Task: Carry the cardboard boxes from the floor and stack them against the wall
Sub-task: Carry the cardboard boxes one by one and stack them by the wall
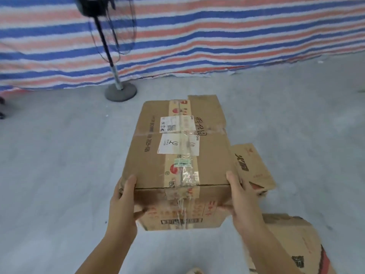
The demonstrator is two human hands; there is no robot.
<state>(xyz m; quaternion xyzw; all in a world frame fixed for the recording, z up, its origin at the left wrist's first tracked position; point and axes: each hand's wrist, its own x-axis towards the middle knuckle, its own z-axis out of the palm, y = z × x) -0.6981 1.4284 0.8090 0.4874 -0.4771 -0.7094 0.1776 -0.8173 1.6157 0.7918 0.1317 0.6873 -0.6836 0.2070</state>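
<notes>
A taped brown cardboard box [150,155] with white labels on its top is held up in front of me above the grey floor. My left hand [124,202] grips its near left corner, thumb on the front face and fingers round the side. My right hand [240,200] grips the near right corner the same way. A smaller cardboard box [252,169] with dark and red print lies on the floor just right of the held box. A third cardboard box [296,246] lies at the lower right, partly hidden by my right forearm.
A red, white and blue striped tarp [217,36] hangs as the wall across the back. A standing fan [110,36] on a round base [120,93] stands before it, left of centre. Bare grey concrete floor [59,165] spreads to the left.
</notes>
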